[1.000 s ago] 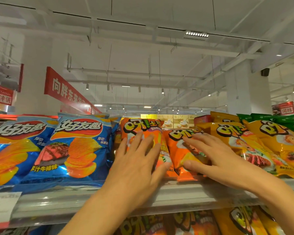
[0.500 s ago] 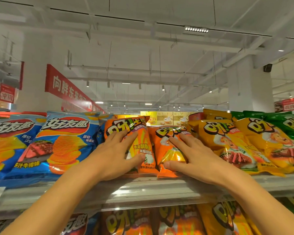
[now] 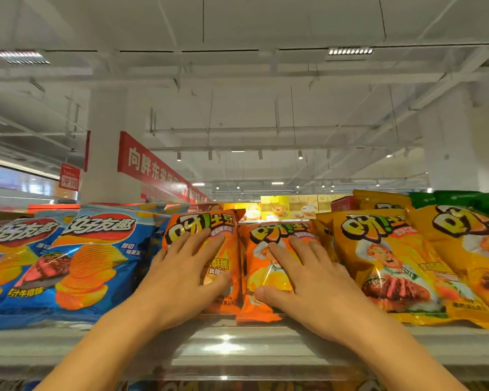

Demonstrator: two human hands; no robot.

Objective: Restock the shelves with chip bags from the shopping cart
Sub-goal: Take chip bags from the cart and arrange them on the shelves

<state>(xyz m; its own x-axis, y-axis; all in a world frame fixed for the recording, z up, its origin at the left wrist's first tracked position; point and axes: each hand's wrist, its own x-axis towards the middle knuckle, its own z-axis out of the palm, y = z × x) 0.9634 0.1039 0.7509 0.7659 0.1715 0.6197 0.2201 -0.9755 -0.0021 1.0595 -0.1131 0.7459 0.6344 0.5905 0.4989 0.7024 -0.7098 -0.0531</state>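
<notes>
Two orange chip bags stand side by side on the top shelf (image 3: 237, 348). My left hand (image 3: 184, 277) lies flat with spread fingers on the front of the left orange bag (image 3: 223, 235). The right orange bag (image 3: 261, 275) is pressed by my right hand (image 3: 305, 280), whose fingers are straight and whose thumb reaches its lower edge. Both bags lean slightly back. The shopping cart is out of view.
Blue chip bags (image 3: 93, 261) fill the shelf to the left. Yellow bags (image 3: 384, 258) and green bags (image 3: 458, 197) crowd the right. A clear plastic lip runs along the shelf front. More bags show on the shelf below. A red banner (image 3: 153, 170) hangs behind.
The view has tilted upward and shifted. Both hands stay flat on the orange bags, which now stand closer together and more upright.
</notes>
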